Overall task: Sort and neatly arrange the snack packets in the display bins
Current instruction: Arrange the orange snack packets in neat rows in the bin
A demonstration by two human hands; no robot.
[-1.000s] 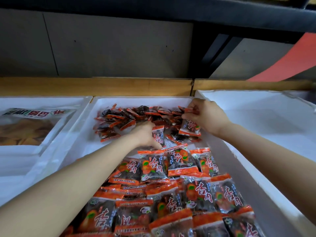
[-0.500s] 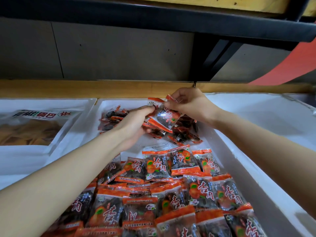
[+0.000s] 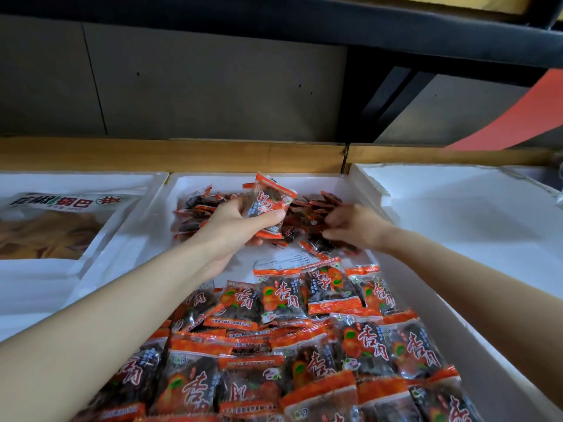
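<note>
Orange-edged clear snack packets fill a white foam bin (image 3: 344, 182). Neat rows of packets (image 3: 283, 300) lie in its near half, and a loose heap of packets (image 3: 307, 208) sits at the far end. My left hand (image 3: 234, 226) grips a small stack of packets (image 3: 268, 205) upright above the heap. My right hand (image 3: 353, 225) reaches into the heap's right side, its fingers curled down among the packets. Whether those fingers hold one is hidden. A strip of bare bin floor with a paper slip (image 3: 286, 258) separates heap and rows.
To the left, another white bin (image 3: 91, 178) holds a large clear bag of yellow crisps (image 3: 51, 226). On the right is a white foam bin (image 3: 457, 208) with nothing visible in it. A wooden ledge (image 3: 182, 153) runs behind the bins, under a dark shelf.
Both hands were together on one packet above the heap. My left hand now keeps the packets alone, and my right hand has dropped to the right into the loose heap.
</note>
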